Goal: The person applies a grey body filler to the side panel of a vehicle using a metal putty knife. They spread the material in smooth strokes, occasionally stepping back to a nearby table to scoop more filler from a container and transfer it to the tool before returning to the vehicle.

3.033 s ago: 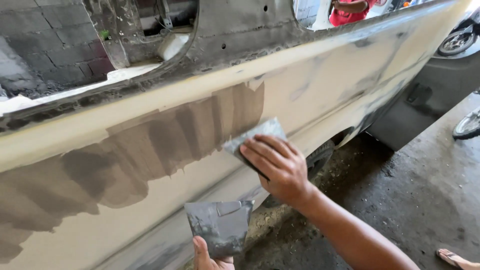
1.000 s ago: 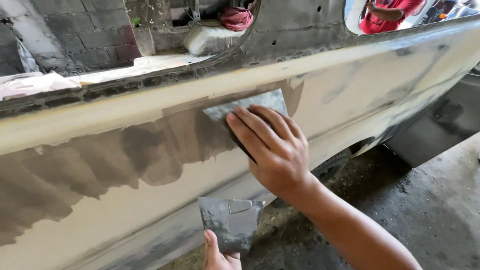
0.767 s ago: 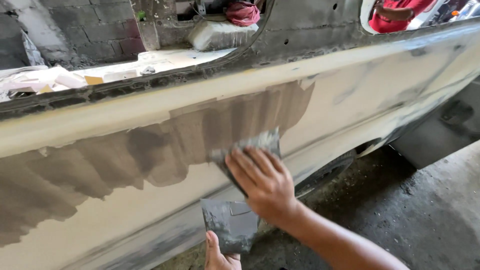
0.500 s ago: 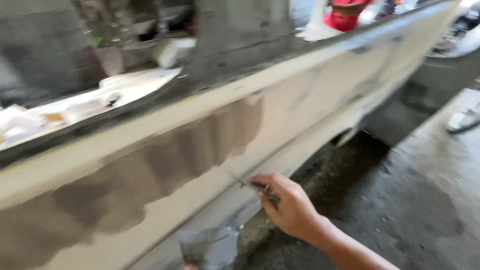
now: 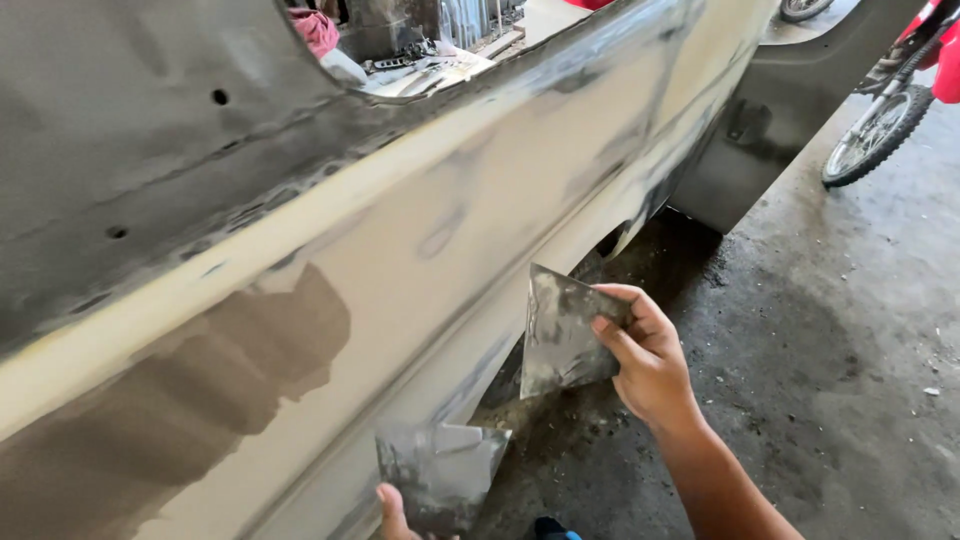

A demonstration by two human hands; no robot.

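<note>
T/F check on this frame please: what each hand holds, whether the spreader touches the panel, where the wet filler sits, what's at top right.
1. The right hand holds a flat metal spreader. True.
2. That spreader is pressed flat against the car body panel. False: it is held off the panel, in the air beside it.
3. The left hand holds a second filler-smeared metal plate. True.
4. The dark filler patch lies at the right end of the panel. False: it is on the lower left.
5. A motorcycle wheel shows at top right. True.
</note>
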